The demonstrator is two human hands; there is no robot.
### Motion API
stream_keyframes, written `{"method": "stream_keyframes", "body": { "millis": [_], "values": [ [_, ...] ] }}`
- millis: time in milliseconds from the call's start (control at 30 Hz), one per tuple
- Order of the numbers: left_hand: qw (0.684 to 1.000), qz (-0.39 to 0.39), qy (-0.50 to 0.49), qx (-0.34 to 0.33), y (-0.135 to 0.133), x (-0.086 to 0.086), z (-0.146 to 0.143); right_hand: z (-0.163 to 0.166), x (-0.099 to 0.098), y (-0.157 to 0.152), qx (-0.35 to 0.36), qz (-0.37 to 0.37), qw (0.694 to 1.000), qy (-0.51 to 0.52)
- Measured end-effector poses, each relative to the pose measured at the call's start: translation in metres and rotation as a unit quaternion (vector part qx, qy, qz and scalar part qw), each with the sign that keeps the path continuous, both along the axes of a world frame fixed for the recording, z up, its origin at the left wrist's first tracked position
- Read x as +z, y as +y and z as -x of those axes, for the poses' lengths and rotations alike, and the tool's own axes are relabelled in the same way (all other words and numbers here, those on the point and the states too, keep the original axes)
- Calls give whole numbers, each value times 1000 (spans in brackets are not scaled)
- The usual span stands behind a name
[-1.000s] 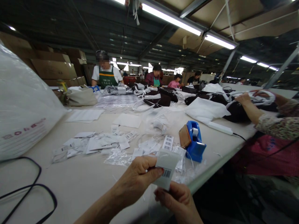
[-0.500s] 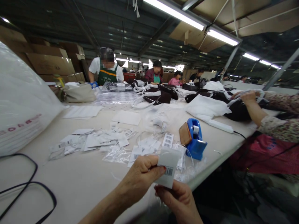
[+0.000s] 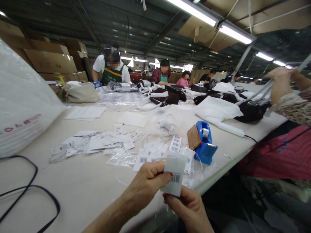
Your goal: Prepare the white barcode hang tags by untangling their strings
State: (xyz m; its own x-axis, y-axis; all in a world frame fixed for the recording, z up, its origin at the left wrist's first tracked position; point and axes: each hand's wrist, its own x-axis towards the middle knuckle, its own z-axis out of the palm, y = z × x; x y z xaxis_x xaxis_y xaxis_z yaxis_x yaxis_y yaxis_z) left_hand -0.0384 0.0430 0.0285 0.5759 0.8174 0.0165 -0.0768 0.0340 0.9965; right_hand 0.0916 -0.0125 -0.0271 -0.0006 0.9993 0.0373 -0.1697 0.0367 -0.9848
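Both hands met just above the near edge of the counter (image 3: 80, 191), and between them they held a small white barcode tag (image 3: 175, 171). The left hand (image 3: 145, 183) had its grip pinched on the tag's left edge, thumb on top. The right hand (image 3: 189, 207) grasped the tag from below, its fingers closed on the lower edge, where a bit of clear film seemed to hang; whether that was a sleeve for the tag could not be told.

To do this step well, it seemed wise to keep the pinch light and at the edges, so that the barcode stayed uncovered and flat, and to hold the tag clear of the loose pile just beyond the grip, so that nothing else was caught with it.

Just past the left grip lay scattered barcode tags (image 3: 145, 157) and crumpled clear plastic (image 3: 121, 158). Beyond the right grip stood a blue tape dispenser (image 3: 204, 142).

Compared with a second earlier, the tag and both grips had barely changed; the hold was the same. The view had tilted, so the counter's things sat a little lower and further off. To the far right, a co-worker's hand (image 3: 279, 79) had lifted from the counter and now pulled white straps (image 3: 257, 92) up from a black bag (image 3: 252, 110).
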Motion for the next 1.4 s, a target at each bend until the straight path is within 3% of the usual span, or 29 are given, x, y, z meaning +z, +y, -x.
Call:
{"method": "stream_keyframes", "body": {
  "millis": [767,1133,1400],
  "values": [
    [970,172,-146,96,-5,-20,-6,-3,-9,-1,18,26,999,-19],
    [968,172,-127,132,-13,-27,-5,2,-11,-2,-39,51,997,-30],
    [991,123,2,53,-9,-38,17,0,-13,-3,22,84,996,7]
  ]
}}
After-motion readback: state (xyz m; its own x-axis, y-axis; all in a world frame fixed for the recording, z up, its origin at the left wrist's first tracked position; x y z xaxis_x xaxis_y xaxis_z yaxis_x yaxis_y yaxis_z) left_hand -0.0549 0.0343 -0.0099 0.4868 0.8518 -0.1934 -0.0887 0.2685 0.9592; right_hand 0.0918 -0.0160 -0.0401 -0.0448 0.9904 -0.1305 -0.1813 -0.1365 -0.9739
